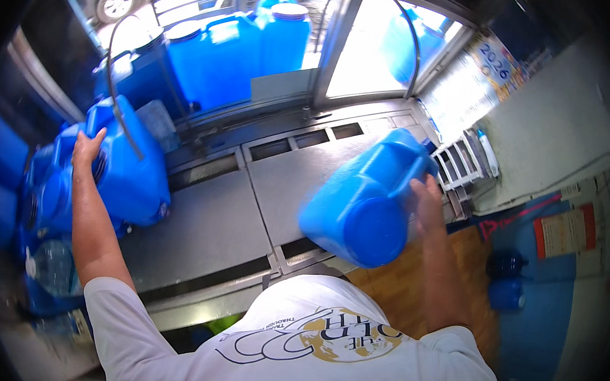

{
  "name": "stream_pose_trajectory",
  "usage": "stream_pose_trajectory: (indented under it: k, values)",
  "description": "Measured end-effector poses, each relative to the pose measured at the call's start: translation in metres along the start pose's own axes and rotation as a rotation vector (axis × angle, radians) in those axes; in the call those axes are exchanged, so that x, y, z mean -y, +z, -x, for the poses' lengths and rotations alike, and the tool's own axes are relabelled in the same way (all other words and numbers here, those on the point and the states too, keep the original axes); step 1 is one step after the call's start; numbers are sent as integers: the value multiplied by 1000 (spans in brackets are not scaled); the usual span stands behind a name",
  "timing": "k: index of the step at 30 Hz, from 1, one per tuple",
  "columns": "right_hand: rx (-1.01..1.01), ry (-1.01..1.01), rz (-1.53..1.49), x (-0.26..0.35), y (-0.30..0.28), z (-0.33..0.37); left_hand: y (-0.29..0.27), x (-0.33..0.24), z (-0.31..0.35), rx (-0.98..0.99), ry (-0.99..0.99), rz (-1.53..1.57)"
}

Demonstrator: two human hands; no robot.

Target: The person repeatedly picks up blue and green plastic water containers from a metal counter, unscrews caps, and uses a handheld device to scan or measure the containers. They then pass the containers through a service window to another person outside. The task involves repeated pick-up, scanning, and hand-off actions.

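Observation:
My right hand (pixel 429 204) is closed round the handle side of a blue plastic water jug (pixel 348 187). That jug is tilted over the right part of the metal counter, its round blue cap (pixel 375 232) turned toward me, and its edges are a little blurred. At the left end of the counter my left hand (pixel 89 148) grips the top of another blue jug (pixel 138 170), which leans and shows a dark threaded mouth. Beside it, more blue jugs (pixel 50 195) crowd together, and a clear round bottle (pixel 55 267) with a white cap lies nearer to me.
The steel counter (pixel 195 218) has slots along its back and front edges. Thin curved hoses (pixel 113 53) hang above it. Large blue containers (pixel 211 61) stand beyond the window opening. A white rack (pixel 461 163) sits at the right end. Below lies a wooden floor (pixel 468 261).

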State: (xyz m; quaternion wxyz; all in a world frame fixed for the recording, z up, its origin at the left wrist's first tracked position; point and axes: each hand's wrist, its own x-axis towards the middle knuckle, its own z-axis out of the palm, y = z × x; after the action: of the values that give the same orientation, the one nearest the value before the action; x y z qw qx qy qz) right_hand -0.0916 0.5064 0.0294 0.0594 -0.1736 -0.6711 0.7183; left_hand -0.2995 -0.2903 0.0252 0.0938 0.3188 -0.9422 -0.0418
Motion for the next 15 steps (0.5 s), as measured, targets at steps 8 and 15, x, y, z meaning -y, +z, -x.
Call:
stream_pose_trajectory:
  k: [8, 15]
  values:
    - [-359, -18, 198, -2, -122, -65, 39, 16, -86, 76, -47, -35]
    - [-411, -43, 490, -7, -191, -139, 41, 27, -37, 13, 355, 156]
